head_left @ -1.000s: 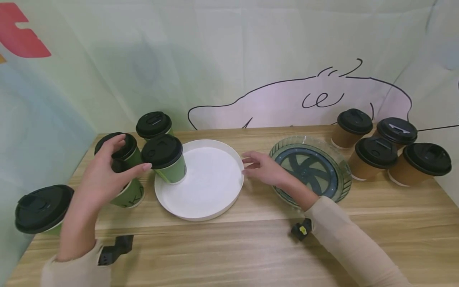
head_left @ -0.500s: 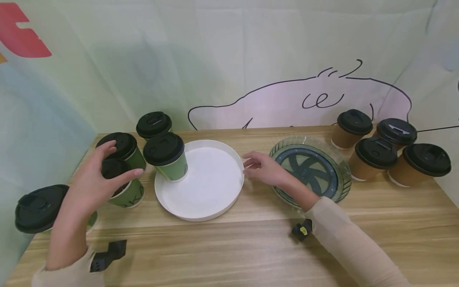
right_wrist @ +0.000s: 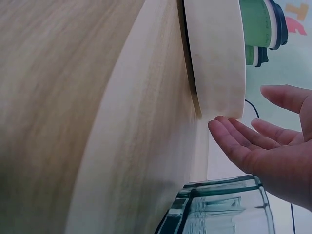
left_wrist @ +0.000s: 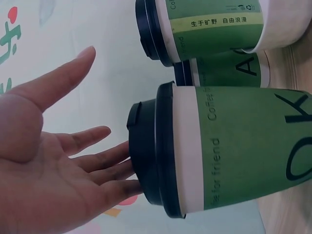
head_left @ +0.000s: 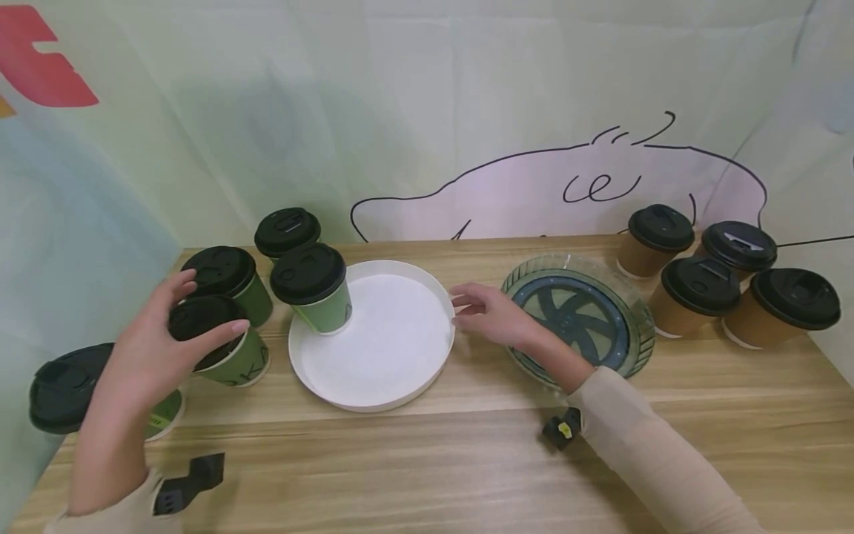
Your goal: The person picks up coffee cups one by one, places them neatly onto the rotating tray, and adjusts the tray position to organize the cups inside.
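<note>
My left hand (head_left: 143, 352) hovers with fingers spread and thumb apart beside a green paper cup (head_left: 242, 361) with a black lid. In the left wrist view its fingers pass behind that cup's lid (left_wrist: 151, 151); whether they touch it I cannot tell. A second green cup (head_left: 327, 310) stands upright inside the left rim of the round white tray (head_left: 400, 363). At the tray's right edge is my right hand (head_left: 494, 315), fingers loosely bent. In the right wrist view its fingertips (right_wrist: 219, 127) rest against or very near the tray's side wall (right_wrist: 217, 58).
More lidded green cups stand at the left: one behind (head_left: 287, 231), one beside (head_left: 227, 271), one near left (head_left: 70, 389). A ribbed clear glass dish (head_left: 640, 334) lies right of the tray. Several brown lidded cups (head_left: 687, 319) cluster at the far right. A printed cloth (head_left: 427, 111) hangs behind.
My left hand has drawn left and toward me, away from the cup on the tray. That cup has shifted slightly back and right. The right hand stays put.
</note>
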Available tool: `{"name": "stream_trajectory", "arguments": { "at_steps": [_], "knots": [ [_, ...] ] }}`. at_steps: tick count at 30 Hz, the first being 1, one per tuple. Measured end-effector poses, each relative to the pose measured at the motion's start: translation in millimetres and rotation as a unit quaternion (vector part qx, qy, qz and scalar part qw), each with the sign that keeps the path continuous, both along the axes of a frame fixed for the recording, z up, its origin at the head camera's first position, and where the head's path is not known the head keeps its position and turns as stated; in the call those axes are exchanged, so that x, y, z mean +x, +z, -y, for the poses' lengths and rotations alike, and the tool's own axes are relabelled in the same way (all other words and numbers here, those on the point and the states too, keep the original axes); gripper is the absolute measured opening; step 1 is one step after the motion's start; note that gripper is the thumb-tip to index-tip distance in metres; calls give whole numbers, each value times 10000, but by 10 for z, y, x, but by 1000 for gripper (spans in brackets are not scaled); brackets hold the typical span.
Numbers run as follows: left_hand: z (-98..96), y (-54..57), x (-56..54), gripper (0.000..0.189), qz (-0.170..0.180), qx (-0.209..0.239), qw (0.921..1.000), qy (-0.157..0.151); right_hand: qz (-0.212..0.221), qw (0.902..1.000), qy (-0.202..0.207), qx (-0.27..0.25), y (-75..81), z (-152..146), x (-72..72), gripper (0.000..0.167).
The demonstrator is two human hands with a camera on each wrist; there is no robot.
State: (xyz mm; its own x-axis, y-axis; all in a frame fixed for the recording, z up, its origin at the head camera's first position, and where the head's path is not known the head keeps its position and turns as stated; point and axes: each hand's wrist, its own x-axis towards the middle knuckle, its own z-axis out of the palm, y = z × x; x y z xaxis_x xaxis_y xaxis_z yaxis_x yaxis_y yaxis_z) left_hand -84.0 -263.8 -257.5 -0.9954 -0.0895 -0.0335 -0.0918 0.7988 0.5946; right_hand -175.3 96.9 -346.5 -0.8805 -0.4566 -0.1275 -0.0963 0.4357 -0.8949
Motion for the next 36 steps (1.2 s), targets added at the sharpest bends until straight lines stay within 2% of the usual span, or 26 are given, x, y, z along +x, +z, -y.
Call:
{"name": "stream_trajectory", "arguments": {
  "at_steps": [9, 20, 31, 36],
  "knots": [
    [62, -23, 20, 93, 85, -7, 9999, 68, -102, 9998, -141, 129, -8, -26, -2, 41],
    [132, -69, 29, 93, 97, -59, 9998, 153, -276, 9987, 292, -315, -35, -38, -22, 40],
    [194, -138, 8, 91, 81, -89, 9998, 177, -66, 9996, 24, -277, -21, -58, -10, 40],
    [220, -168, -1, 92, 39, -97, 9997, 211, -38, 9992, 36, -391, -31, -66, -12, 39]
  ]
}}
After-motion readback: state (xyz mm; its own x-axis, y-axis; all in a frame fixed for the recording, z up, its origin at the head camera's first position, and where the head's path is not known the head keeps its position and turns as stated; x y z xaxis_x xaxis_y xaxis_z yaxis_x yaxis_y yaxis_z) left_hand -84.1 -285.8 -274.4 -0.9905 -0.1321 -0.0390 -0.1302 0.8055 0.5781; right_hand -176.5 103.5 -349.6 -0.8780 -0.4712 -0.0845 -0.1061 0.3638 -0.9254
